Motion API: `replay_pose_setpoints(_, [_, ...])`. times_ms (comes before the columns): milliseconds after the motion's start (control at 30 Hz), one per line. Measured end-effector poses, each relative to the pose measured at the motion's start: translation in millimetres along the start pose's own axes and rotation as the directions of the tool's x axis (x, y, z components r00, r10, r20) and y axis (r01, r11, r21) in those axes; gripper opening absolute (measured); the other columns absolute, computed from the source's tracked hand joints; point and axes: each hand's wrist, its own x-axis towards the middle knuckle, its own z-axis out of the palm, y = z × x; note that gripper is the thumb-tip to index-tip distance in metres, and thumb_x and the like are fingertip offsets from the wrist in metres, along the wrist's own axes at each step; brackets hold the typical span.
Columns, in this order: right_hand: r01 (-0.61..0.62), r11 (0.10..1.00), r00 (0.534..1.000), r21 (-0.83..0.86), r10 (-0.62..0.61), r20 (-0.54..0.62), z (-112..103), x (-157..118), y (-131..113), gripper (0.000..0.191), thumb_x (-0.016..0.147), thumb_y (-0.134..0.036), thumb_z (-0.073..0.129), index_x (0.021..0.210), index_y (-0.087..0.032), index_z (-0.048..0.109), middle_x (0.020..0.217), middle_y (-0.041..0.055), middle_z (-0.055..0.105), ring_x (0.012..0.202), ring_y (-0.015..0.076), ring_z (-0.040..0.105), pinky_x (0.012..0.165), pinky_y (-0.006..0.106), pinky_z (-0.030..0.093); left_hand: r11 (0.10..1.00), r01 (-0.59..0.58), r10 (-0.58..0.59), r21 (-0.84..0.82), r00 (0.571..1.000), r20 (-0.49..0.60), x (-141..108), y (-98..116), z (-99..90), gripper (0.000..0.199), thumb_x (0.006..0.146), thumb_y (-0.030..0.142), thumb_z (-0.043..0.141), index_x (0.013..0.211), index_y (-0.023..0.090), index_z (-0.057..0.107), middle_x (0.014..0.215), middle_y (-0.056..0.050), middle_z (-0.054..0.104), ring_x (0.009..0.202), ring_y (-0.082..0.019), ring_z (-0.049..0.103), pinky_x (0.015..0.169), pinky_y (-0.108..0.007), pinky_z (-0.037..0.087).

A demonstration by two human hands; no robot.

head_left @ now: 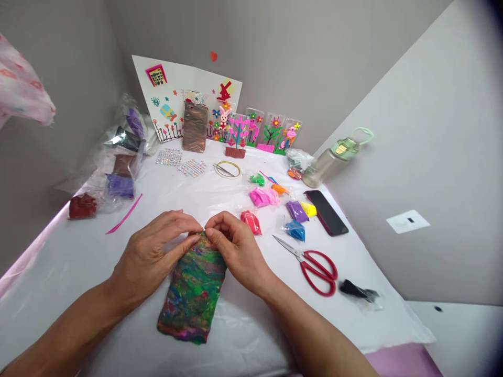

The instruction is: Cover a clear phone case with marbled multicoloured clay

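Observation:
A flat rectangular slab covered in marbled modelling clay (192, 293), mostly green with red, blue, orange and purple streaks, lies tilted in front of me. My left hand (155, 251) pinches its far edge near the left corner, thumb and fingers together. Close beside it, my right hand (236, 248) pinches the same far edge, the thumb resting on the clay. The fingertips of both hands nearly meet there and hide the slab's upper corners. Whatever lies under the clay cannot be seen.
To the right lie red-handled scissors (316, 269), a phone (328, 213) and small clay packets (265, 197). A green-lidded bottle (330, 162) stands behind them. Decorated phone cases (239, 131) lean at the back. Bagged clay (121, 183) and a pink strip (124, 213) lie left.

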Motion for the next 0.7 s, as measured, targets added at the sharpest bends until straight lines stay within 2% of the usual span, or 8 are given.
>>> replay_pose_setpoints(133, [0.002, 1.000, 1.000, -0.001, -0.002, 0.008, 1.2, -1.0, -1.2, 0.006, 0.091, -0.020, 0.056, 0.086, -0.018, 0.059, 0.071, -0.0036, 0.052, 0.064, 0.0117, 0.047, 0.057, 0.024, 0.035, 0.986, 0.155, -0.153, -0.069, 0.988, 0.031, 2.0, 3.6, -1.3, 0.005, 0.090, 0.033, 0.066, 0.091, 0.031, 0.070, 0.098, 0.001, 0.069, 0.096, -0.022, 0.063, 0.087, -0.026, 0.045])
replay_pose_setpoints(233, [-0.005, 1.000, 1.000, -0.001, 0.005, 0.009, 1.3, -1.2, -2.0, 0.006, 0.090, -0.020, 0.057, 0.086, -0.018, 0.059, 0.071, -0.0038, 0.053, 0.065, 0.0118, 0.048, 0.057, 0.024, 0.036, 0.950, 0.282, -0.268, -0.135, 0.957, 0.115, 4.6, 5.1, -4.8, 0.009, 0.091, 0.039, 0.065, 0.090, 0.030, 0.068, 0.095, 0.002, 0.069, 0.094, -0.020, 0.063, 0.085, -0.024, 0.045])
replay_pose_setpoints(333, [-0.007, 1.000, 1.000, -0.007, 0.007, 0.000, 0.8, -1.4, -2.4, 0.005, 0.090, -0.020, 0.056, 0.086, -0.018, 0.059, 0.071, -0.0037, 0.053, 0.065, 0.0119, 0.048, 0.058, 0.024, 0.037, 0.909, 0.371, -0.335, -0.191, 0.922, 0.195, 6.2, 5.1, -7.8, 0.015, 0.091, 0.045, 0.063, 0.093, 0.031, 0.067, 0.094, 0.003, 0.070, 0.092, -0.021, 0.063, 0.081, -0.023, 0.047])
replay_pose_setpoints(500, [0.006, 1.000, 1.000, -0.004, -0.006, 0.008, 1.2, -2.2, -2.3, 0.005, 0.090, -0.019, 0.056, 0.087, -0.018, 0.059, 0.072, -0.0036, 0.053, 0.065, 0.0120, 0.049, 0.059, 0.024, 0.037, 0.905, 0.381, -0.351, -0.189, 0.920, 0.173, 5.1, 3.8, -5.2, 0.013, 0.090, 0.043, 0.065, 0.092, 0.030, 0.066, 0.089, 0.004, 0.069, 0.087, -0.019, 0.062, 0.077, -0.021, 0.046])
replay_pose_setpoints(700, [-0.003, 1.000, 1.000, 0.008, 0.003, 0.010, 1.6, -2.1, -2.5, 0.005, 0.090, -0.019, 0.057, 0.086, -0.018, 0.059, 0.073, -0.0031, 0.055, 0.066, 0.0122, 0.050, 0.059, 0.024, 0.038, 0.923, 0.370, -0.358, -0.108, 0.927, 0.116, 4.6, 2.4, -3.7, 0.017, 0.091, 0.044, 0.062, 0.089, 0.028, 0.066, 0.086, 0.003, 0.068, 0.084, -0.019, 0.061, 0.075, -0.023, 0.044])
